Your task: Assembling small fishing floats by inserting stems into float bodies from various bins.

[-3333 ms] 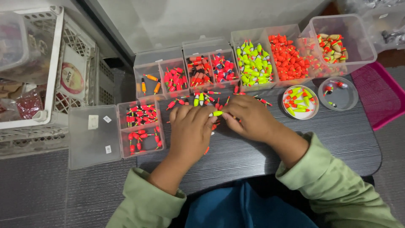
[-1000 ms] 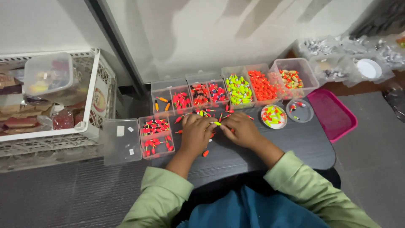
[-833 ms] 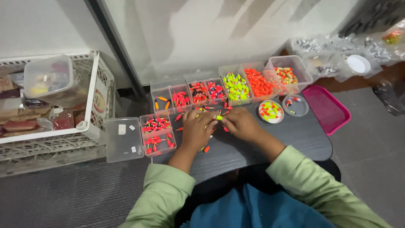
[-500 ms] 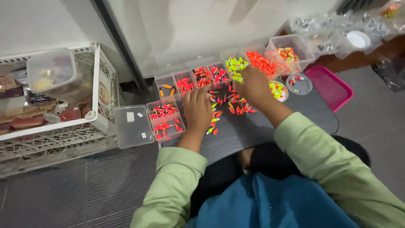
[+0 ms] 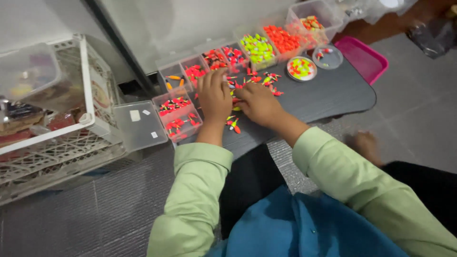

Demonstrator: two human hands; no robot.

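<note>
Small fishing floats [image 5: 251, 80] in red, orange and yellow-green lie loose on a low dark table [image 5: 323, 97]. My left hand [image 5: 214, 95] rests flat on the near-left part of the pile, fingers stretched toward a clear compartment box [image 5: 178, 114] of red floats. Touching it on the right, my right hand [image 5: 257, 102] lies knuckles up with its fingers curled down among the floats; its fingertips are hidden. A few floats [image 5: 233, 124] lie just below both hands.
A row of clear compartments [image 5: 259, 47] with sorted floats lines the table's far edge, ending in a clear tub [image 5: 316, 19]. Two round dishes [image 5: 301, 68] and a pink tray [image 5: 364, 59] sit right. A white crate [image 5: 57, 123] stands left, an open lid [image 5: 138, 126] beside it.
My right hand has drawn back from the yellow-green compartment to the loose pile beside my left hand. The view has tilted down and swung, so more of my lap shows.
</note>
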